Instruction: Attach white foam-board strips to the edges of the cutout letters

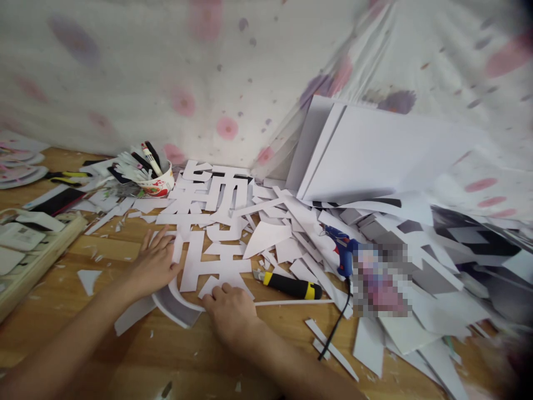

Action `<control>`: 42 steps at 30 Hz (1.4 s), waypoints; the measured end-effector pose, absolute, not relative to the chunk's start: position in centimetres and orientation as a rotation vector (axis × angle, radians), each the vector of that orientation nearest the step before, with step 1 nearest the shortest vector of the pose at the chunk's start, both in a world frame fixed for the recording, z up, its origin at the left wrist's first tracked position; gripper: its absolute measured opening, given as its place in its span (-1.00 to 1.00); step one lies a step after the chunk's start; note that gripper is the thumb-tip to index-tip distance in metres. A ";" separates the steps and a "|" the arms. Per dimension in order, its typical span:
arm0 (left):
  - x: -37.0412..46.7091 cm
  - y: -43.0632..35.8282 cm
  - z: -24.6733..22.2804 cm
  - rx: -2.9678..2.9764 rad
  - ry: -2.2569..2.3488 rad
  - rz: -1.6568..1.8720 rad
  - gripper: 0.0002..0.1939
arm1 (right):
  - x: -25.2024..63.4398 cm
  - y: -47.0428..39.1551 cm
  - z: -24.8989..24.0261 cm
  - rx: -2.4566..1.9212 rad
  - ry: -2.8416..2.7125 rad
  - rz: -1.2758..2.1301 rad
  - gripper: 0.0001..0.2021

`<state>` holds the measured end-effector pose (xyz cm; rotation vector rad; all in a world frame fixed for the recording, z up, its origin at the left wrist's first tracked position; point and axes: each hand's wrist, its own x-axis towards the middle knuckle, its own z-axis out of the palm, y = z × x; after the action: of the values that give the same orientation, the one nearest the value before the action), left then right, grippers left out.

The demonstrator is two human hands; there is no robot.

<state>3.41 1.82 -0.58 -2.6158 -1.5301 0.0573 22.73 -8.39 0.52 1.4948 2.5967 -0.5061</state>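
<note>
My left hand (156,264) lies with its fingers spread at the left side of a white cut-out character (220,266), over a curved white strip (177,305). The fingers of my right hand (233,316) are bent down onto the character's lower edge; whether they pinch it I cannot tell. Just right of the character rests a yellow and black utility knife (291,285). Behind it is another white cut-out character (227,191). A blue glue gun (343,250) with a black cord sits farther right.
A paper cup (158,183) of pens and scraps stands at the back left. White boards (353,153) lean at the back right. Scrap pieces (433,305) cover the right side. A power strip (37,250) lies at the left edge, near pliers (69,176).
</note>
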 end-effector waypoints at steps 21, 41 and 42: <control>3.0 2.7 0.8 -2.743 -1.560 -0.003 -0.71 | 22.8 -8.6 0.0 1.502 2.625 -0.450 -0.78; 3.2 4.3 3.7 -2.837 -1.517 0.221 -0.68 | 23.3 -9.4 -0.7 1.363 2.781 -0.233 -0.84; 3.3 4.4 3.7 -2.829 -1.514 0.230 -0.69 | 23.3 -9.3 -0.7 1.377 2.778 -0.234 -0.85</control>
<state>3.34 4.39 3.66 -2.8290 -1.5137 0.2298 23.29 -9.30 -0.71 1.3770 2.7783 -0.2342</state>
